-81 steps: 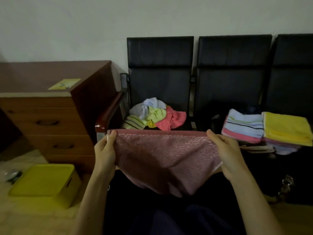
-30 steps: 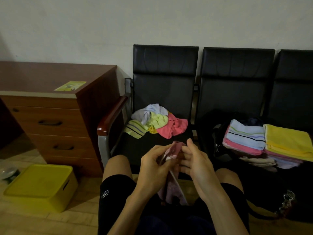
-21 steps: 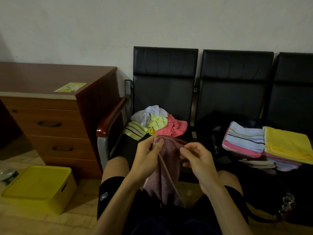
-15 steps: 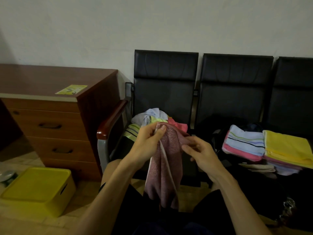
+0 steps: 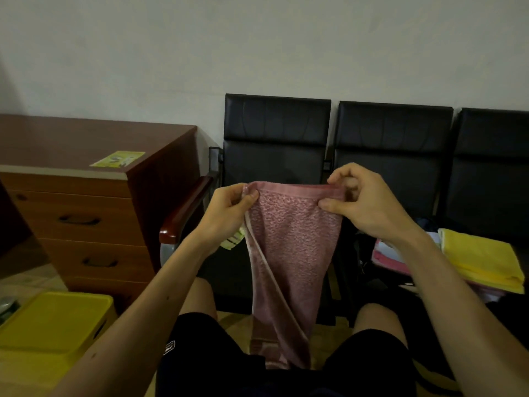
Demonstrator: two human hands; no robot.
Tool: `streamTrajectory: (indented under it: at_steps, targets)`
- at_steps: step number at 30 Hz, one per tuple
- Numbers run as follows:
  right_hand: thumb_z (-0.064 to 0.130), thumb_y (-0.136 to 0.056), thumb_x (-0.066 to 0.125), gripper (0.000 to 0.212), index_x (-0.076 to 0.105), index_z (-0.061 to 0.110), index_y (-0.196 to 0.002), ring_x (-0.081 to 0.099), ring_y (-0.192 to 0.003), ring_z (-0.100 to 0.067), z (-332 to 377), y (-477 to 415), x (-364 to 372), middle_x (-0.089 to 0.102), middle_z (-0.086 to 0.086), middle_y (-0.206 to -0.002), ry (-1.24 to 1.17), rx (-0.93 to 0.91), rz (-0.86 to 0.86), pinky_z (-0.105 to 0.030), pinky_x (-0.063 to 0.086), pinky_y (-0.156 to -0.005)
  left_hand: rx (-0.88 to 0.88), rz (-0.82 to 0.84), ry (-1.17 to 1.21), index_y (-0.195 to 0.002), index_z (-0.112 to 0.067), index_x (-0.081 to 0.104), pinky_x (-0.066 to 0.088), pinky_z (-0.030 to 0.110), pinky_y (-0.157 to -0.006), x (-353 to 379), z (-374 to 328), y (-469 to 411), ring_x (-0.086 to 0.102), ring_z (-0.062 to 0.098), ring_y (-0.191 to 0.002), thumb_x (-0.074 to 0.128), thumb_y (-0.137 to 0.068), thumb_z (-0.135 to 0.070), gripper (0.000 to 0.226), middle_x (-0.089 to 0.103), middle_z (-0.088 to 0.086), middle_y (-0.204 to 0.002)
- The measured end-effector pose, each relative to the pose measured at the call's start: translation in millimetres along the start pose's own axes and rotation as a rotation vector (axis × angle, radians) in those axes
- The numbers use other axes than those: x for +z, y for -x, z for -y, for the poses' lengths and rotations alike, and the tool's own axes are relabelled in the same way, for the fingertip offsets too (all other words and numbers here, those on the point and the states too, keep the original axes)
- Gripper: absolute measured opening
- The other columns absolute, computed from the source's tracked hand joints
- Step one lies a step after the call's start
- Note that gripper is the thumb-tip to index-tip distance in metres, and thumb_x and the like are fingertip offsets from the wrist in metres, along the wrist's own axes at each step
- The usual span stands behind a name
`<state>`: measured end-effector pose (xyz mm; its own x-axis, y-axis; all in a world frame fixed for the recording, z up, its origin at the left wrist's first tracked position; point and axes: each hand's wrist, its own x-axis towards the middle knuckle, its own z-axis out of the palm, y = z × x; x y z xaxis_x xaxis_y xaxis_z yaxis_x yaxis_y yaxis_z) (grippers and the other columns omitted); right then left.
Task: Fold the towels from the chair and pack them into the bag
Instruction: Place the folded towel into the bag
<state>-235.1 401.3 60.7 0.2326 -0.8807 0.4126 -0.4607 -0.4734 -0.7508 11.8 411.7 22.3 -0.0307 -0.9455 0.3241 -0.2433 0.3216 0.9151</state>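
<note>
Pink towel (image 5: 292, 253): held up in the air by its top edge in front of the left chair (image 5: 274, 138); hung down narrowing to between the knees, with the lower end lying on the black shorts (image 5: 200, 353). A paler hem is seen running down its left side.
Left hand (image 5: 226, 213): pinched on the towel's top left corner, thumb on the front, fingers curled behind.
Right hand (image 5: 363, 202): pinched on the top right corner, thumb pressed on the front face, fingers curled above and behind the edge.
Top edge: stretched nearly level between both hands.
Striped towel (image 5: 233, 240): only a yellow-green scrap is seen on the left chair seat, below the left wrist; the rest is hidden by hand and towel.
Yellow towel (image 5: 481, 256): folded flat, laid on top of a stack on the seats to the right.
Pink folded towel (image 5: 389, 259): in the same stack, just left of the yellow one, partly covered by the right forearm.
Bag (image 5: 361, 255): dark shape beside the stack's left edge; details cannot be told.
Armrest (image 5: 186, 210): red-brown wood, at the left chair's left side.
Bench (image 5: 86, 196): wooden, fitted with drawers, placed left of the chairs against the wall.
Sticker (image 5: 117, 159): yellow, laid flat near the bench top's front right corner.
Yellow box (image 5: 51, 325): set on the floor in front of the bench.
</note>
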Motion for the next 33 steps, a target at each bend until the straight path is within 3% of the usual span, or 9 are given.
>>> streamTrajectory:
  at_steps: [3,6,13,17,22,25,27,31,33]
  targets:
    - [0.012,-0.077,0.082,0.038,0.067,0.021,-0.111,0.069,-0.089,-0.009,-6.4,-0.2,-0.4,0.073,0.004,-0.093,0.079,0.109,0.111,-0.028,0.054,-0.085,-0.001,0.051,-0.030,-0.105,-0.016,0.067,0.056,0.020,-0.077,-3.3,3.2,0.9,0.070,0.014,-0.088,0.045,-0.104,-0.013,0.023,0.072,0.004,-0.096]
    - [0.014,-0.081,0.079,0.017,0.074,0.025,-0.094,0.069,-0.086,-0.007,-8.1,0.0,-1.8,0.074,0.006,-0.088,0.213,0.155,0.251,-0.028,0.056,-0.082,0.003,0.116,-0.036,-0.105,-0.013,0.067,0.055,0.018,-0.076,-4.3,6.6,3.4,0.071,0.014,-0.088,0.045,-0.103,-0.013,0.022,0.073,0.003,-0.096]
    - [0.009,-0.082,0.077,0.019,0.076,0.025,-0.093,0.070,-0.085,-0.005,-6.6,2.2,-7.6,0.075,0.005,-0.089,0.014,0.056,0.079,-0.026,0.054,-0.083,0.008,0.124,-0.085,-0.105,-0.009,0.066,0.055,0.018,-0.076,-5.0,11.5,0.6,0.071,0.013,-0.088,0.044,-0.103,-0.012,0.022,0.072,0.005,-0.097]
    - [0.009,-0.081,0.077,0.022,0.075,0.028,-0.094,0.068,-0.089,-0.002,-8.2,5.0,-0.6,0.074,0.008,-0.091,-0.030,0.028,0.059,-0.020,0.051,-0.083,0.021,0.086,-0.120,-0.107,-0.011,0.067,0.057,0.030,-0.084,-5.7,17.1,-2.4,0.070,0.015,-0.092,0.044,-0.104,-0.017,0.024,0.072,0.004,-0.099]
    - [0.004,-0.087,0.069,0.018,0.075,0.018,-0.096,0.071,-0.084,-0.008,-16.4,7.8,2.8,0.076,0.002,-0.089,-0.338,0.090,0.017,-0.016,0.054,-0.070,0.021,0.083,0.009,-0.115,-0.012,0.061,0.057,0.038,-0.088,4.7,12.3,1.7,0.069,0.022,-0.096,0.038,-0.107,-0.021,0.027,0.068,0.012,-0.105]
    - [0.007,-0.092,0.061,0.013,0.072,0.012,-0.096,0.070,-0.079,-0.009,-26.8,8.0,10.0,0.075,0.001,-0.084,-0.660,0.201,-0.075,-0.020,0.055,-0.069,0.091,0.039,-0.007,-0.115,-0.006,0.061,0.055,0.032,-0.084,19.2,5.3,-2.5,0.065,0.024,-0.092,0.038,-0.107,-0.021,0.028,0.064,0.018,-0.103]
    - [0.010,-0.090,0.062,0.010,0.070,0.012,-0.096,0.071,-0.078,-0.009,-37.0,15.4,21.2,0.076,0.002,-0.085,-0.768,0.258,-0.120,-0.021,0.055,-0.069,0.136,-0.008,-0.021,-0.109,0.000,0.061,0.051,0.028,-0.075,31.1,0.7,-6.0,0.059,0.021,-0.080,0.040,-0.107,-0.020,0.029,0.060,0.020,-0.093]
    - [0.006,-0.069,0.080,0.028,0.072,0.013,-0.095,0.072,-0.080,-0.015,-75.1,61.6,69.2,0.077,-0.002,-0.092,-0.675,0.363,0.058,-0.024,0.056,-0.063,0.177,-0.117,-0.001,-0.104,0.002,0.061,0.046,0.022,-0.071,48.2,1.1,-2.5,0.054,0.011,-0.075,0.041,-0.107,-0.020,0.030,0.057,0.014,-0.085]
    - [0.001,-0.076,0.079,0.018,0.076,0.013,-0.089,0.071,-0.083,-0.016,-95.1,83.0,91.0,0.077,-0.004,-0.092,-0.590,0.429,0.176,-0.026,0.055,-0.070,0.168,-0.142,0.005,-0.105,0.000,0.062,0.047,0.024,-0.071,47.4,7.7,0.1,0.056,0.012,-0.076,0.042,-0.107,-0.021,0.029,0.060,0.018,-0.088]
